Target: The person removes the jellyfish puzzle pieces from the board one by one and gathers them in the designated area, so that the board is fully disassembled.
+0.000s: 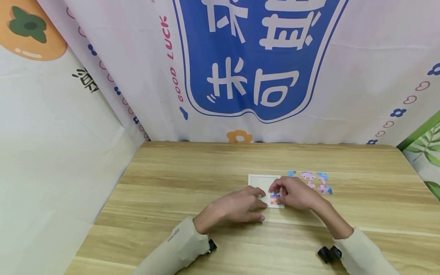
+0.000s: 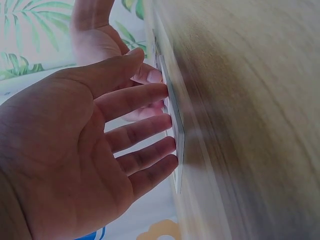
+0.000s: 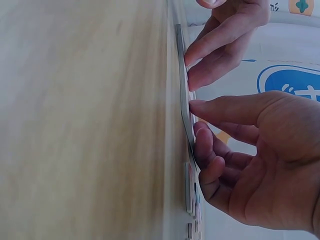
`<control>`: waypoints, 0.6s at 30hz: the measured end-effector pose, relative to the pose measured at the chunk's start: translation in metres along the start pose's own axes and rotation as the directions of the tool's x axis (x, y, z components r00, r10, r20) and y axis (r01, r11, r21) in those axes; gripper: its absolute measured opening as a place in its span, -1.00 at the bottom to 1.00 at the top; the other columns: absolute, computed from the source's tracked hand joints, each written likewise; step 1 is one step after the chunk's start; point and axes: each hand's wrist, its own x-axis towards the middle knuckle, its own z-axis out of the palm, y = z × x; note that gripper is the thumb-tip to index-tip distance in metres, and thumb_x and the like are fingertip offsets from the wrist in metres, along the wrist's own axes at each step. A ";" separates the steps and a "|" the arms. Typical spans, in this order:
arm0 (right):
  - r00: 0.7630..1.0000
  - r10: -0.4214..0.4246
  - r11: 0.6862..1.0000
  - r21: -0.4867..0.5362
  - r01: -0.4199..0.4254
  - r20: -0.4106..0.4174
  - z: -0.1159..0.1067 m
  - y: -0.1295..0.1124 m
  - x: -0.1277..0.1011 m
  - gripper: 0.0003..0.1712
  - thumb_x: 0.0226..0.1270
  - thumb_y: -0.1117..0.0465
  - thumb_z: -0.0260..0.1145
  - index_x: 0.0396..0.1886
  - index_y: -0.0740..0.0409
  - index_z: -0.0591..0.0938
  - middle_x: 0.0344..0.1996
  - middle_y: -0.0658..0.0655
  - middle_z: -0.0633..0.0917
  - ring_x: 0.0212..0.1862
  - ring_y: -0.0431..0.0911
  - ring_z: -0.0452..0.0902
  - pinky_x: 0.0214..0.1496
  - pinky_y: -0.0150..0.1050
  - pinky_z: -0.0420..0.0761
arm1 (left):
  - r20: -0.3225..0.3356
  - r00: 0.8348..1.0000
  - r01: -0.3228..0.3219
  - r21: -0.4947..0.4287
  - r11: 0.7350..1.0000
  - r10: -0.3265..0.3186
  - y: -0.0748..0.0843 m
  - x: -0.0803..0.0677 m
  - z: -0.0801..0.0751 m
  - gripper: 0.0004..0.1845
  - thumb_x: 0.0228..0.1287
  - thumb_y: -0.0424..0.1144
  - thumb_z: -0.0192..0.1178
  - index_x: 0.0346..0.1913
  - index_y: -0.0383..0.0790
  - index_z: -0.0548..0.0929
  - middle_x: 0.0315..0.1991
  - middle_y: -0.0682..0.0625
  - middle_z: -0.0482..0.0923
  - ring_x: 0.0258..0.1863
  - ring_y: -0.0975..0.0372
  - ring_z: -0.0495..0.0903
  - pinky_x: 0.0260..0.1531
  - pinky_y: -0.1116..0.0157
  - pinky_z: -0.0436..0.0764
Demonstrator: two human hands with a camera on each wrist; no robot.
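I am pressing the straight fingers of my left hand (image 1: pixel 237 206) flat against the near left part of the white puzzle board (image 1: pixel 262 182), which is lying on the wooden table (image 1: pixel 192 179) just ahead of both hands. My right hand (image 1: pixel 296 193) is curling its fingertips down onto a coloured puzzle piece (image 1: pixel 275 198) at the board's near edge, between my two hands. Loose pink and blue pieces (image 1: pixel 314 180) are lying just beyond my right hand, to its right.
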 end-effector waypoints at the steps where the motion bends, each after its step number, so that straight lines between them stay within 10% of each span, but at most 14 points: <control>1: 1.000 -0.001 1.000 -0.003 0.001 -0.001 0.000 0.000 0.000 -0.72 0.27 0.44 0.53 -0.05 0.16 0.76 -0.23 0.03 0.73 -0.40 -0.24 0.50 -0.33 -0.36 0.54 | -0.001 1.000 0.000 0.000 1.000 0.000 0.000 0.000 0.000 -0.53 0.58 0.08 0.27 0.39 -0.01 0.70 0.57 0.00 0.42 0.56 0.15 0.38 0.54 0.24 0.46; 18: 1.000 0.020 1.000 -0.008 -0.020 -0.007 0.001 -0.002 -0.001 -0.69 0.26 0.41 0.56 -0.02 0.15 0.75 -0.22 0.03 0.72 -0.39 -0.22 0.45 -0.32 -0.37 0.49 | 0.003 1.000 0.000 0.001 1.000 0.000 0.000 0.002 0.000 -0.53 0.58 0.10 0.26 0.39 0.01 0.71 0.57 0.01 0.43 0.56 0.15 0.38 0.55 0.23 0.45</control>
